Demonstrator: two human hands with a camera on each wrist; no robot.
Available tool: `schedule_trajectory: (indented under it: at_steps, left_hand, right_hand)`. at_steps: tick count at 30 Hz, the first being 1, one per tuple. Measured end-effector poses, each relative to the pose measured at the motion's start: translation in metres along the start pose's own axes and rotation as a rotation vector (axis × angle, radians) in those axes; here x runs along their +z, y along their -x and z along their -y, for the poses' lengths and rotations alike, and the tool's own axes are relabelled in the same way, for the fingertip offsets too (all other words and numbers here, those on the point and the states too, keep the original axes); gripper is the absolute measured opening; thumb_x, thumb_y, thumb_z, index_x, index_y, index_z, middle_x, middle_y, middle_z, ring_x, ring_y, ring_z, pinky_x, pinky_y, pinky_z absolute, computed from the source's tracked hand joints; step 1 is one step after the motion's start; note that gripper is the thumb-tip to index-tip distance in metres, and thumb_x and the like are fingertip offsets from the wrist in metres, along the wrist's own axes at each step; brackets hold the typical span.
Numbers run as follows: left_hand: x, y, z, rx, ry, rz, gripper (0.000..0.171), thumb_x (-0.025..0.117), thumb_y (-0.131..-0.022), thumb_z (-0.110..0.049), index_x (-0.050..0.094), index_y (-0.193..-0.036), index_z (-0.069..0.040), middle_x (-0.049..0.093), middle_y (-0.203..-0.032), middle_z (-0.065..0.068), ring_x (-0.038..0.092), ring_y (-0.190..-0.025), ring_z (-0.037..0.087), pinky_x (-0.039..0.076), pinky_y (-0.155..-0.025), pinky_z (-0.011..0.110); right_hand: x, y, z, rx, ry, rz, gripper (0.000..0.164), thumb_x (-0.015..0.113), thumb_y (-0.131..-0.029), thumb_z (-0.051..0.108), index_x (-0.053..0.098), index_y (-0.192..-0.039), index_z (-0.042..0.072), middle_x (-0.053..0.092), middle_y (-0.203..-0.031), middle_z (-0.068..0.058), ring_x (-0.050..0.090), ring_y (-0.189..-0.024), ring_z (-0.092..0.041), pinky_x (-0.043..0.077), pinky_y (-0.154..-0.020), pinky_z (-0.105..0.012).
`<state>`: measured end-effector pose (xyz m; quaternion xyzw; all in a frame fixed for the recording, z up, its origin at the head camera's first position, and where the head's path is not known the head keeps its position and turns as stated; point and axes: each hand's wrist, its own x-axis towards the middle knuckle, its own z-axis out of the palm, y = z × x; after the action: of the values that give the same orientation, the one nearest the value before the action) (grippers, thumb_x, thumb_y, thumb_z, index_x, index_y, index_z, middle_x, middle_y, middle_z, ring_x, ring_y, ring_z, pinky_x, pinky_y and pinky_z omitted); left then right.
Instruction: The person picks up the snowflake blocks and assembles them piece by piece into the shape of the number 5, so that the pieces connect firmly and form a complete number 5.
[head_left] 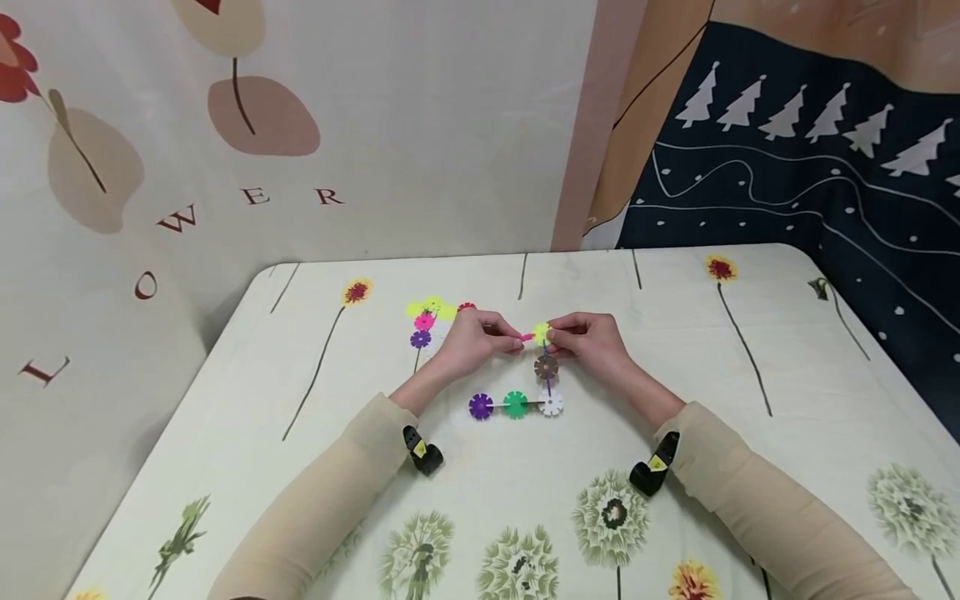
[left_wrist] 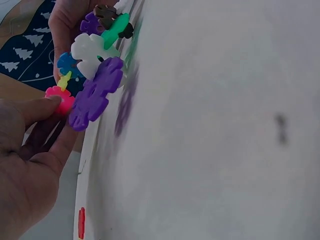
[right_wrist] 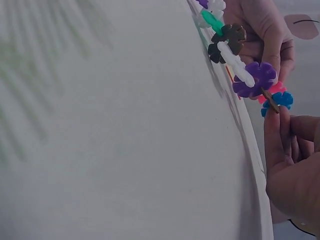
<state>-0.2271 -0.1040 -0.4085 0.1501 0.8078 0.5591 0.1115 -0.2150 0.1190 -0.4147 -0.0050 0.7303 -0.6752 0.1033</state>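
In the head view my left hand (head_left: 476,340) pinches a pink snowflake disc (head_left: 527,337) edge-on between thumb and fingers. My right hand (head_left: 590,343) pinches a yellow snowflake disc (head_left: 541,333), right at the pink one. From the yellow disc a slotted-together chain bends toward me: a blue disc (left_wrist: 68,65), a brown disc (head_left: 546,367), then a white disc (head_left: 551,404) at the corner. It continues left through a green disc (head_left: 515,404) to a purple disc (head_left: 481,407). The right fingertips hide part of the yellow disc.
Beyond my left hand lies another group of discs: yellow ones (head_left: 432,305), a pink one (head_left: 423,322), a purple one (head_left: 420,339) and a red one (head_left: 467,307) partly behind that hand. A flower-print cloth (head_left: 337,500) covers the table; a wall hanging stands behind.
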Motion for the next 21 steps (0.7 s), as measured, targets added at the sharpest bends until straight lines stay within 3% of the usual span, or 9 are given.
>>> schedule_trajectory:
  at_steps: [13, 21]
  left_hand:
    - [-0.0018, 0.0025, -0.0021, 0.075, -0.042, 0.017, 0.007, 0.073, -0.091, 0.008, 0.076, -0.093, 0.002, 0.076, -0.087, 0.01, 0.074, -0.082, 0.021, 0.061, -0.078, 0.031]
    - [0.0011, 0.0035, -0.0012, 0.161, -0.096, 0.011, 0.008, 0.073, -0.091, 0.008, 0.075, -0.091, 0.001, 0.076, -0.088, 0.01, 0.073, -0.081, 0.02, 0.06, -0.075, 0.03]
  right_hand:
    - [0.0003, 0.001, 0.0023, -0.023, -0.001, 0.026, 0.027, 0.067, -0.097, -0.004, 0.065, -0.12, -0.016, 0.069, -0.106, -0.022, 0.071, -0.073, -0.01, 0.061, -0.075, -0.028]
    - [-0.0014, 0.0018, 0.0014, -0.022, 0.009, 0.036, 0.026, 0.066, -0.097, -0.004, 0.064, -0.119, -0.016, 0.07, -0.101, -0.018, 0.071, -0.072, -0.01, 0.061, -0.075, -0.028]
